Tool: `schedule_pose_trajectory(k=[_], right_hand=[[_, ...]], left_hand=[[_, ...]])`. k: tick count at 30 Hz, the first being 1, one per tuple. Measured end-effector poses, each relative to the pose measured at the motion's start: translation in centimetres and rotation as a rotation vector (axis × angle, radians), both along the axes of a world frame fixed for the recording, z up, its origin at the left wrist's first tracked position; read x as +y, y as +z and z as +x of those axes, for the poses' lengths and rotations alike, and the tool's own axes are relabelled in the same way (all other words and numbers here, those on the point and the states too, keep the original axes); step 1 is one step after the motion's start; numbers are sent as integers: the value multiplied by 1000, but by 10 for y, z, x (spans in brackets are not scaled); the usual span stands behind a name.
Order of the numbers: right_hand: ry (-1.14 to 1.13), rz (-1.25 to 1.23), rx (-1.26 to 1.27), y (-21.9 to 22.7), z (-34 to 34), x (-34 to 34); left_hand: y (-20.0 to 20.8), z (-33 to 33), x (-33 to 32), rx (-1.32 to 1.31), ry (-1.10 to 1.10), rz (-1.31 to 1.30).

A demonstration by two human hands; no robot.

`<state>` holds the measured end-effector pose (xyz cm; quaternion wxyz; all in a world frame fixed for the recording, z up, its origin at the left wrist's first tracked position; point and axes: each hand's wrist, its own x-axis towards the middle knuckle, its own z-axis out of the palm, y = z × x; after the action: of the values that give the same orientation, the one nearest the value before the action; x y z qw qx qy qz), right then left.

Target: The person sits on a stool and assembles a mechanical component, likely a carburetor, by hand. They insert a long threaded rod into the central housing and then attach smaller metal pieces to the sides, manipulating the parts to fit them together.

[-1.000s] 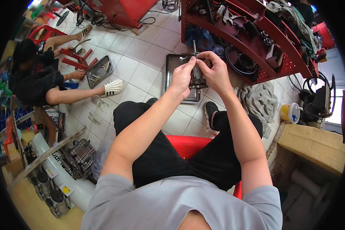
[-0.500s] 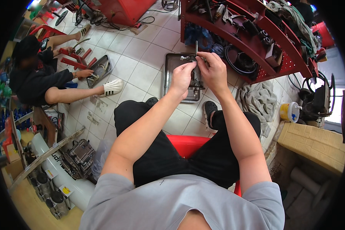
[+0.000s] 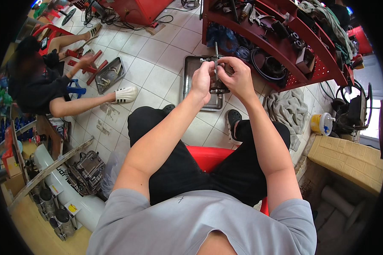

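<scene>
Above a dark metal tray (image 3: 189, 80) on the floor, my two hands work close together on a metal part with a thin rod (image 3: 216, 48) that points away from me. My left hand (image 3: 201, 80) is closed, its thumb and fingers pinched at the near part of the rod. Curled from the other side, my right hand (image 3: 238, 76) grips the same part with bent fingers. Dark metal pieces (image 3: 219, 90) show just under my hands, over the tray. My fingers hide most of the part's middle, so its exact kind is not visible.
A red tool trolley (image 3: 293, 68) with tools stands at the far right. Grey cloth (image 3: 287, 108) and a yellow-white bucket (image 3: 321, 123) lie to my right. On the left a seated person (image 3: 38, 85) is beside another tray (image 3: 110, 75). A white tank (image 3: 68, 187) stands at lower left.
Both my hands have shifted slightly, and my right fingers are curled more tightly around the part. The seated person's hand has lifted away from their tray.
</scene>
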<state>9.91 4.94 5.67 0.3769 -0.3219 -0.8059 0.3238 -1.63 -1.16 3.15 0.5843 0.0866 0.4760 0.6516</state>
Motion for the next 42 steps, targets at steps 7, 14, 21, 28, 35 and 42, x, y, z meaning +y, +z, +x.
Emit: schedule_pose_trajectory(k=[7, 14, 21, 28, 35, 42], right_hand=[[26, -53, 175, -6, 4, 8], [25, -284, 135, 8, 7, 4], [22, -245, 66, 14, 13, 1], [-40, -269, 63, 8, 12, 5], [-37, -252, 93, 2, 12, 8], [-42, -305, 113, -1, 15, 14]], left_hand=[[5, -3, 0, -32, -87, -7], [9, -2, -2, 12, -72, 17], [14, -1, -3, 26, -84, -38], [0, -4, 1, -20, -105, 52], [-6, 1, 5, 283, -6, 35], [-23, -11, 13, 806, -128, -34]])
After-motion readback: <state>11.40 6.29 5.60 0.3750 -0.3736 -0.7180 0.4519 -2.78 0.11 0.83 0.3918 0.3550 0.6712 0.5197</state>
